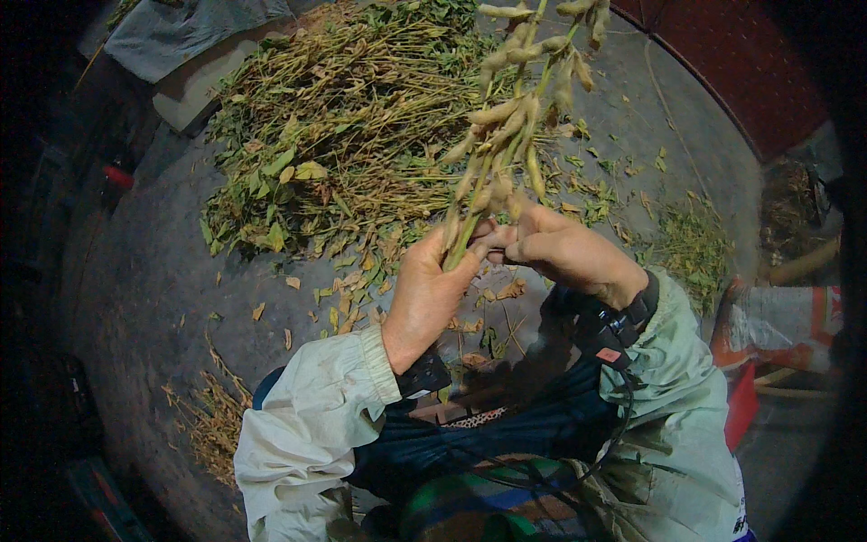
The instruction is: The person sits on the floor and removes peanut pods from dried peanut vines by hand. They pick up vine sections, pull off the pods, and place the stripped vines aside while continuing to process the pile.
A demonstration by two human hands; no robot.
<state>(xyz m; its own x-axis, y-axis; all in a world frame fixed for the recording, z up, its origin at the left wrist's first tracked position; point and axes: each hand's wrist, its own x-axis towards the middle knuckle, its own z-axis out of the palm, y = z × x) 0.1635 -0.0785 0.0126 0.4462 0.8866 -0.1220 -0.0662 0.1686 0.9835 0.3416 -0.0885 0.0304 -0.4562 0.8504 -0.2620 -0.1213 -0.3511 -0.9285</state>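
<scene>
My left hand (pixel 430 288) is closed around the lower stems of a soybean plant (pixel 504 125), which stands up and away from me with many fuzzy pale pods along it. Close beside it, my right hand (pixel 569 247) has its fingers bent at the lower pods, its fingertips meeting those of the left. Whether a pod is pinched between the right fingers is hidden. Beyond my hands a large heap of cut soybean plants (pixel 339 129), with green and yellowing leaves, lies on the dark floor.
Loose leaves (pixel 349 291) litter the floor near my knees. A small bundle of dry stalks (pixel 213 427) lies at the lower left, a smaller green pile (pixel 694 247) at the right. Further right is an orange and white sack (pixel 779 322). A dark red panel (pixel 738 61) stands at the upper right.
</scene>
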